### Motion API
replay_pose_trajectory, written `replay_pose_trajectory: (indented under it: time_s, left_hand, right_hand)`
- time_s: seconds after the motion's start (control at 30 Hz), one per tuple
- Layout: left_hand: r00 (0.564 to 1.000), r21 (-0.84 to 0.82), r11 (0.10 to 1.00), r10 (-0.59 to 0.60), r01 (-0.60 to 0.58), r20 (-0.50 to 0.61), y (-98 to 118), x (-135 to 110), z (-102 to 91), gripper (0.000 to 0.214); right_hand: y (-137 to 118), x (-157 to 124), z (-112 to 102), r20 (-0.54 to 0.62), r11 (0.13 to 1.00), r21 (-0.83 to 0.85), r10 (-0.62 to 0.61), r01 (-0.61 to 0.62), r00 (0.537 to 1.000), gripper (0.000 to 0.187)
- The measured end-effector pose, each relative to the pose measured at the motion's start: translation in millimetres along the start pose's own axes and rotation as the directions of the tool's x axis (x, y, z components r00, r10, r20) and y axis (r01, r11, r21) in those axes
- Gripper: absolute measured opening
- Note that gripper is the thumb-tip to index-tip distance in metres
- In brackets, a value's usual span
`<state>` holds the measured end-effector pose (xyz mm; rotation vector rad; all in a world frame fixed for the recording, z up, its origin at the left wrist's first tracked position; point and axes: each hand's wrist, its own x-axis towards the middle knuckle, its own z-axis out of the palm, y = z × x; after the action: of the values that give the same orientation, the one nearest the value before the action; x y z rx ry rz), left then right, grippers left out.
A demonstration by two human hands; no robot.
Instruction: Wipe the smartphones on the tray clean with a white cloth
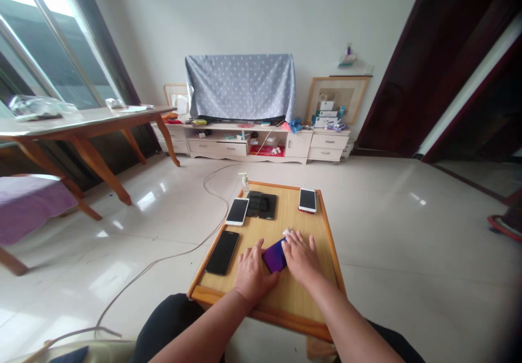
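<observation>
A purple phone [274,256] lies face down on the small wooden table [297,297] between my hands. My left hand [253,273] rests on the table at the phone's left edge, fingers curled against it. My right hand [300,254] lies flat over the phone's right side, fingers stretched, with a small white cloth or wipe [287,233] at its fingertips. Farther back lie a black phone [222,252], a white phone [237,211], two dark phones [261,204] and a white phone with a red edge [307,200].
A small pump bottle [244,182] stands at the table's far left corner. A white cable [212,189] runs across the tiled floor. A long wooden table [81,121] stands at the left, a white TV cabinet [253,142] with a covered screen at the back wall.
</observation>
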<state>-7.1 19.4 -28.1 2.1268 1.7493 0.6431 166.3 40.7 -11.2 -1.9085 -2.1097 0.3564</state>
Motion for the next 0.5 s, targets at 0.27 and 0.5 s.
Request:
replay_pose_trajectory:
  time_s: [0.27,0.5]
  left_hand:
    - [1.0,0.03,1.0,0.005,-0.005,0.003,2.1,0.8,-3.2,0.082]
    - [0.999,0.05,0.999,0.014,-0.016,0.035,4.4,1.0,-6.5,0.068]
  right_hand:
    - [-4.4,1.2,5.3,0.012,0.998,0.036,-0.051,0.051,0.999,0.057]
    - [-21.1,-24.7,7.9,0.043,0.983,0.061,-0.178,0.176,0.983,0.054]
